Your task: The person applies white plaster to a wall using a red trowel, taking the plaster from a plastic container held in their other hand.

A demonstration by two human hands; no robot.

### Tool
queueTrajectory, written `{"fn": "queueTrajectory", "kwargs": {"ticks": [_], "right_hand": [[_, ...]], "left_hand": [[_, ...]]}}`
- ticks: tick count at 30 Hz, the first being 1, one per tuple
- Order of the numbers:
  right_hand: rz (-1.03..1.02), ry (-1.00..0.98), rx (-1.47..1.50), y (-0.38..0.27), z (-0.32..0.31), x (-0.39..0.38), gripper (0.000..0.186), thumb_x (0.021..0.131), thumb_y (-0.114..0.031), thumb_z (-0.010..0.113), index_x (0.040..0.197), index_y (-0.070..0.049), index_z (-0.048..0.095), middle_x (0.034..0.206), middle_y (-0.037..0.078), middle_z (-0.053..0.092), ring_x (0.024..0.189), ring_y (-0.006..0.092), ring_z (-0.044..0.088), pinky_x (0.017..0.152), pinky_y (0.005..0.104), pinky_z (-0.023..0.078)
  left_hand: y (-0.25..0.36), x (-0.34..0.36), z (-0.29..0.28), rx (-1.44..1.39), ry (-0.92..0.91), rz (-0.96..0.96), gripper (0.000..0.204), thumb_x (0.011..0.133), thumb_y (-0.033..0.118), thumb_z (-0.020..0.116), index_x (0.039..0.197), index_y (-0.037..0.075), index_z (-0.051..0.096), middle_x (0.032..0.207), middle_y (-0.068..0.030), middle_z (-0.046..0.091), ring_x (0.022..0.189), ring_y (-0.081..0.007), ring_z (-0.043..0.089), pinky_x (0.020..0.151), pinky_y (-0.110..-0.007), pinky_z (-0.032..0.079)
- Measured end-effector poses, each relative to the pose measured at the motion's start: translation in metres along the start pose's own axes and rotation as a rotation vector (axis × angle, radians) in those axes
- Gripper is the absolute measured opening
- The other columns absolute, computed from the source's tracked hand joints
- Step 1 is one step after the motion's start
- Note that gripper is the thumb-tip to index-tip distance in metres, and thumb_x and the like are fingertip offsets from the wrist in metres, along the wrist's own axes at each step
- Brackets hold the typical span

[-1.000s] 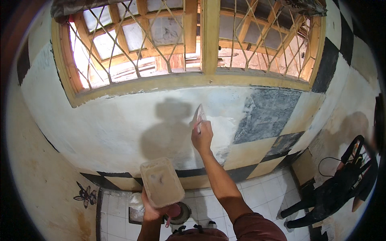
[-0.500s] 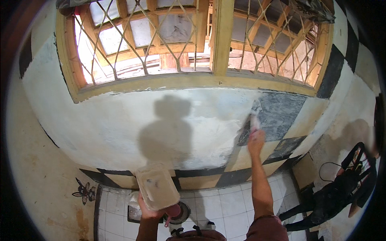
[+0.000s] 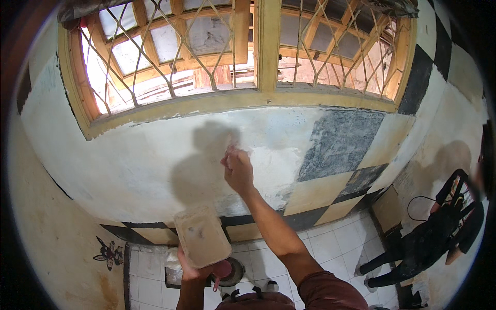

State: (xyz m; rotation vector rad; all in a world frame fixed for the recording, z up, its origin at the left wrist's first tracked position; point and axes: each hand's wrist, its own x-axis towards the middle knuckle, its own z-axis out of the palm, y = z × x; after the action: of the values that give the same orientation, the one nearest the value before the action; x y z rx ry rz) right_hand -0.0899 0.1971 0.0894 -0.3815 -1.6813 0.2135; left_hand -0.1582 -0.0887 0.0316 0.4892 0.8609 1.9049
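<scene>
My left hand (image 3: 191, 269) grips a shallow rectangular plastic tub (image 3: 205, 242), smeared inside with white paint, from its lower side. Stretched out to the wall (image 3: 274, 165), my right hand (image 3: 239, 171) is closed round a small paintbrush (image 3: 232, 141), blurred, with its whitened tip at the white-coated area. Right of the brush, a dark square (image 3: 343, 137) shows through streaky white, beside cream and black squares. A shadow lies on the wall behind the brush.
Above is a yellow-framed window (image 3: 268, 98) with a metal grille. On the tiled floor (image 3: 323, 248) stand a pink dipper (image 3: 222, 268) and a dark round container (image 3: 236, 273) near my feet. At the right, another person (image 3: 423, 237) in dark clothes stands by the wall.
My right hand has swung left with the paintbrush, from the dark square to the white part of the wall. The tub stays in my left hand; the view has shifted slightly right.
</scene>
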Motion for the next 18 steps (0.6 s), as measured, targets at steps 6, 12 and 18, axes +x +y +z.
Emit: {"fn": "queueTrajectory", "kwargs": {"ticks": [6,12,18], "right_hand": [[-0.327,-0.224,-0.429,0.021,-0.064,0.019,0.016,0.073,-0.01,0.067,0.086,-0.019,0.066,0.096,0.003,0.061,0.093,0.028,0.056,0.079,0.0442,0.043],[-0.354,-0.676,-0.548,0.111,-0.121,-0.089,0.03,0.07,-0.009,0.066,0.1,-0.014,0.066,0.108,0.008,0.057,0.102,0.0311,0.053,0.083,0.0456,0.043],[-0.252,-0.401,-0.557,0.088,-0.149,-0.076,0.032,0.068,-0.005,0.065,0.099,-0.013,0.064,0.101,0.007,0.056,0.095,0.0314,0.055,0.08,0.0454,0.044]], "left_hand": [[0.008,-0.004,0.012,-0.186,0.059,-0.053,0.043,0.087,0.02,0.061,0.127,0.006,0.05,0.117,-0.0111,0.06,0.102,-0.028,0.064,0.081,-0.046,0.057],[-0.004,0.001,0.003,-0.408,0.038,-0.172,0.043,0.091,0.031,0.053,0.127,0.007,0.051,0.118,-0.0095,0.06,0.105,-0.0297,0.063,0.084,-0.048,0.054],[-0.048,0.015,-0.044,0.28,0.072,0.148,0.06,0.078,0.039,0.072,0.125,0.007,0.052,0.116,-0.0046,0.063,0.103,-0.0228,0.064,0.086,-0.044,0.054]]}}
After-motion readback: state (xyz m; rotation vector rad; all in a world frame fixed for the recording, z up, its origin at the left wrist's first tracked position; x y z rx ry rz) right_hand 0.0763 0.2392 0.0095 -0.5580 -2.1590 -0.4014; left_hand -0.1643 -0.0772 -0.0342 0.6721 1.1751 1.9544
